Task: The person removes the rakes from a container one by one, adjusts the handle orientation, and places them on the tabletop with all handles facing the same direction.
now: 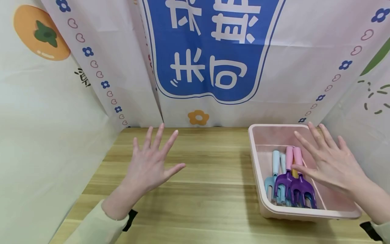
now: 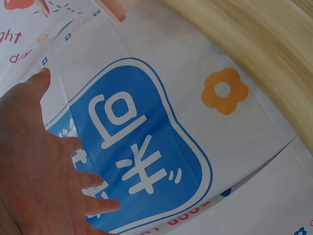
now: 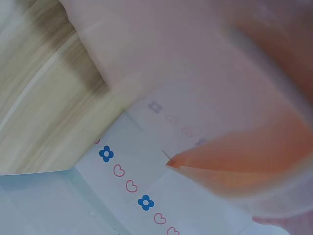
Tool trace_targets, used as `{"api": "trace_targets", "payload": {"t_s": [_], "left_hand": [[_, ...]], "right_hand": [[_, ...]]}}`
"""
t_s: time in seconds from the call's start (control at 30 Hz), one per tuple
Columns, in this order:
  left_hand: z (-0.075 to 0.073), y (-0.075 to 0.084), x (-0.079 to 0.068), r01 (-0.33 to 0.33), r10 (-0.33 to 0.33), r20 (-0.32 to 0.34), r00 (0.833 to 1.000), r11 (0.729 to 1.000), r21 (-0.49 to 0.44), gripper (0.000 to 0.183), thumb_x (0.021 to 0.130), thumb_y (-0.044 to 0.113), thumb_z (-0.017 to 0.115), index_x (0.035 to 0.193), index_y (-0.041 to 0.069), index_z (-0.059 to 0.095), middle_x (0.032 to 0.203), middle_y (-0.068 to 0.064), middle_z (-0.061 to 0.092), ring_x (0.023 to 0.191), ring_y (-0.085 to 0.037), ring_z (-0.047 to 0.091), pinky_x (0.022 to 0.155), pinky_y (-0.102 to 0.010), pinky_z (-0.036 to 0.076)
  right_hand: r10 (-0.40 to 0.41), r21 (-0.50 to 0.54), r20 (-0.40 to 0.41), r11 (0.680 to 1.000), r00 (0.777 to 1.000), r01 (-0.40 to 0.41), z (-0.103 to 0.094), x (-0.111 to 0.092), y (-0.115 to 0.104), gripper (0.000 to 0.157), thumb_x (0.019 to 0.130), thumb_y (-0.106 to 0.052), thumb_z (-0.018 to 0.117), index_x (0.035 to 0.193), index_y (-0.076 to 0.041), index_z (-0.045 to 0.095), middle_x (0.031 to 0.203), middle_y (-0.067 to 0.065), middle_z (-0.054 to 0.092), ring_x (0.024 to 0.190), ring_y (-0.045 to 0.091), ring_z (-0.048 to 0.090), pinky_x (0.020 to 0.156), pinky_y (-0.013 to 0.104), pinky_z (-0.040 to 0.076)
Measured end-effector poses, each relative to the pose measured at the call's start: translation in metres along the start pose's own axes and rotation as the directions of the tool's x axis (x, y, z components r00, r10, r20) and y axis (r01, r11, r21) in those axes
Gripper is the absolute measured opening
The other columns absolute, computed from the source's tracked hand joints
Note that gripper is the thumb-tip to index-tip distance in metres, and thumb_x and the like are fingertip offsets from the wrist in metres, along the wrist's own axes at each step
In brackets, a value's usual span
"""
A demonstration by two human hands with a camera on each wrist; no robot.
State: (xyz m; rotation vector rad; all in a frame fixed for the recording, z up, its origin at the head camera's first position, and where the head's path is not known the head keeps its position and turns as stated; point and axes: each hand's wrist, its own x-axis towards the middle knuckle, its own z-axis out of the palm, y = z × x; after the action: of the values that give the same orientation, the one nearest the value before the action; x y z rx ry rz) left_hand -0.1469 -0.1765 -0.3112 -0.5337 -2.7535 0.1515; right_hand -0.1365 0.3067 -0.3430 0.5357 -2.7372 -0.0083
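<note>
My left hand (image 1: 150, 165) hovers over the left part of the wooden table, fingers straight and spread, holding nothing. The left wrist view shows that same hand (image 2: 44, 166) with its palm bare. On the right, my right hand (image 1: 333, 162) is spread above a pink plastic bin (image 1: 335, 214), also holding nothing. Inside the bin lie several small garden forks: purple ones with pink handles (image 1: 301, 189) on top and light blue ones (image 1: 275, 162) beside them. A bit of yellow (image 1: 294, 173) shows between the pink handles. In the right wrist view the hand is blurred.
The wooden table (image 1: 195, 203) is bounded by white printed sheets at the back and both sides. On the back sheet (image 1: 179, 112) are a blue panel with white characters and an orange flower. The bin stands near the right sheet (image 1: 365, 135).
</note>
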Motion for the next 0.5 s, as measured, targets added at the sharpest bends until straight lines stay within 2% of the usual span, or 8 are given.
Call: {"api": "trace_targets", "payload": {"t_s": [0.37, 0.5], "left_hand": [[0.0, 0.007, 0.008, -0.028, 0.028, 0.012, 1.0, 0.999, -0.015, 0.092, 0.083, 0.082, 0.036, 0.156, 0.033, 0.011, 0.161, -0.011, -0.005, 0.144, -0.043, 0.006, 0.101, -0.074, 0.011], [0.001, 0.011, 0.013, -0.037, 0.038, 0.017, 0.999, 0.999, -0.022, 0.093, 0.083, 0.082, 0.037, 0.156, 0.036, 0.004, 0.161, -0.012, -0.002, 0.144, -0.042, 0.006, 0.101, -0.074, 0.012]], "right_hand": [[0.032, -0.012, 0.03, 0.999, 0.999, -0.032, -0.001, -0.004, 0.013, 0.101, 0.084, -0.065, 0.059, 0.157, -0.027, 0.0, 0.16, 0.005, -0.015, 0.144, 0.029, -0.015, 0.106, 0.064, -0.01], [0.068, 0.009, 0.042, 0.998, 0.997, -0.068, -0.002, -0.009, 0.02, 0.102, 0.083, -0.063, 0.06, 0.157, -0.028, -0.001, 0.161, 0.007, -0.014, 0.145, 0.032, -0.014, 0.106, 0.068, -0.004]]}}
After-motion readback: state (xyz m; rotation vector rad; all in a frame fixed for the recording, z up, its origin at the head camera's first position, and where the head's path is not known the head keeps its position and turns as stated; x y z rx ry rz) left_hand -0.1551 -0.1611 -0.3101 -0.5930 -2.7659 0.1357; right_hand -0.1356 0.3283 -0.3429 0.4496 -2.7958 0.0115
